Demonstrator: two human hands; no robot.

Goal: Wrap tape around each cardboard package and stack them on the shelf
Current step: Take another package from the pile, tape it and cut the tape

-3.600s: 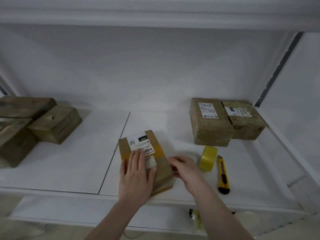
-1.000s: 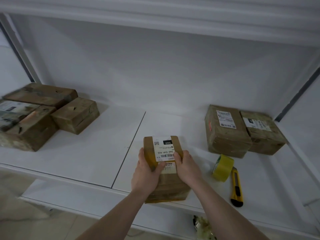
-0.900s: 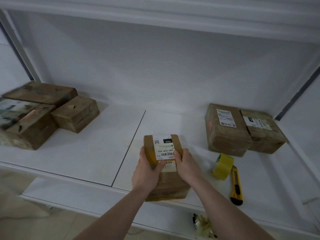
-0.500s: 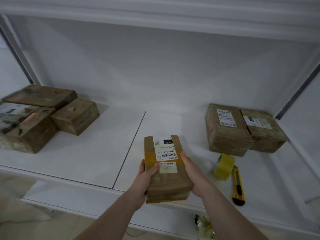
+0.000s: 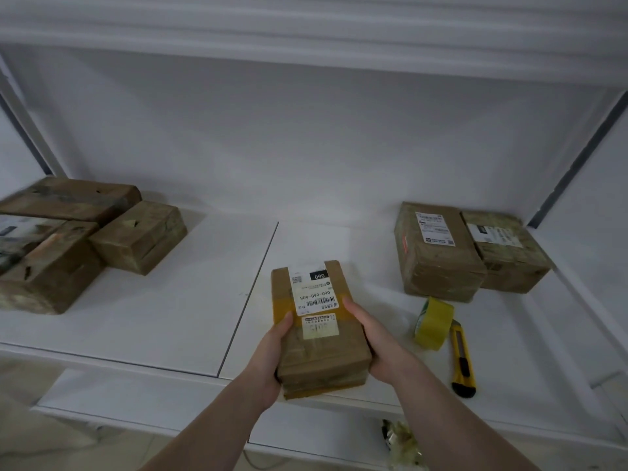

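Gripping cardboard package (image 5: pixel 317 329) from both sides near front edge of white shelf (image 5: pixel 163 317). Left hand (image 5: pixel 268 362) clamping left face, thumb lying on top over yellow tape band; right hand (image 5: pixel 377 341) clamping right face, thumb on top edge. Fingers wrapping underneath, mostly hidden. Package label (image 5: pixel 314 292) facing up, print reading upside down. Can't tell whether package is resting on shelf or lifted clear.

Sitting right of package: yellow tape roll (image 5: pixel 434 322) standing on edge, yellow utility knife (image 5: pixel 462 360) lying just beside it. Behind those, two labelled boxes (image 5: pixel 469 249) touching side by side. Far left, cluster of three boxes (image 5: pixel 78 239) packed together.
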